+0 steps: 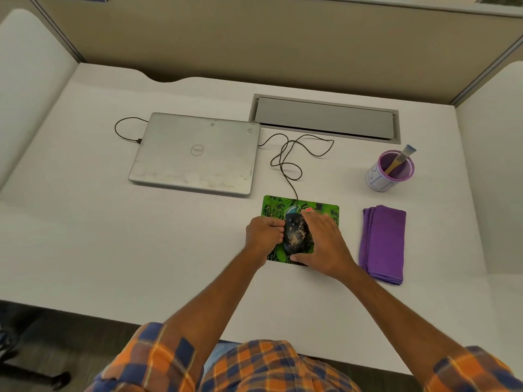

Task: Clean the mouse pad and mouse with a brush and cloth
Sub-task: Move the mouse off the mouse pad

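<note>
Currently I am cupping the crumb-speckled black corded mouse (295,232) between left hand (263,236) and right hand (322,244); wooden-handled brush (401,159) lying far right of the grip, nearer my right hand.

hands (264,236) flanking mouse (295,234), green pad (328,212)

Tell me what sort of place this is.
Most likely an office cubicle workstation: beige partition panels wall in a white desk, the desk has a built-in cable hatch, and a closed Dell laptop sits by a wired mouse.
</note>
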The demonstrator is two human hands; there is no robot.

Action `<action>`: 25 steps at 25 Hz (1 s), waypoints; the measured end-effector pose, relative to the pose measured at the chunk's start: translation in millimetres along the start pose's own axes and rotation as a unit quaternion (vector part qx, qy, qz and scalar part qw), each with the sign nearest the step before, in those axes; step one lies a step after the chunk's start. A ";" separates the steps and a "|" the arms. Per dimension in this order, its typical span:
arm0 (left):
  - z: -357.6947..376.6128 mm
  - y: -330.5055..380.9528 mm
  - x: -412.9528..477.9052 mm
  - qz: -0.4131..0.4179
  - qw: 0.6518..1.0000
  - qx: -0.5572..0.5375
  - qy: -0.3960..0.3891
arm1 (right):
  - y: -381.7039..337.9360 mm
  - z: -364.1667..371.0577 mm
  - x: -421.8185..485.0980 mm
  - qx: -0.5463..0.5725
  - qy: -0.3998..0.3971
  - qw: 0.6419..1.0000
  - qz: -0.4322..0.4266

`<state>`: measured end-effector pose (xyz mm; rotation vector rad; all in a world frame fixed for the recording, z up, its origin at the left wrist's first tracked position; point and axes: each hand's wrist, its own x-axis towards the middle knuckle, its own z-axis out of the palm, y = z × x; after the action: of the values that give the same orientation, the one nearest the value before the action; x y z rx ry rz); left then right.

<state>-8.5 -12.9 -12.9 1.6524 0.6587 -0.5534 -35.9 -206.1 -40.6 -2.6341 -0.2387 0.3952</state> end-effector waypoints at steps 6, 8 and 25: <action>-8.4 -0.6 -0.1 -0.003 1.000 -0.010 -0.012 | -4.8 1.0 -0.1 0.011 0.009 1.000 -0.008; -15.4 -2.0 -0.2 -0.004 1.000 -0.015 -0.012 | -10.0 1.6 0.6 0.010 0.007 1.000 -0.011; -147.7 -17.8 1.4 -0.001 0.999 -0.044 0.010 | -127.7 38.4 30.8 0.009 0.006 0.997 -0.079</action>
<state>-19.6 134.9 -0.8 1.5766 0.6901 -0.5037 -31.8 -70.7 -20.7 -2.5761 -0.4349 0.3261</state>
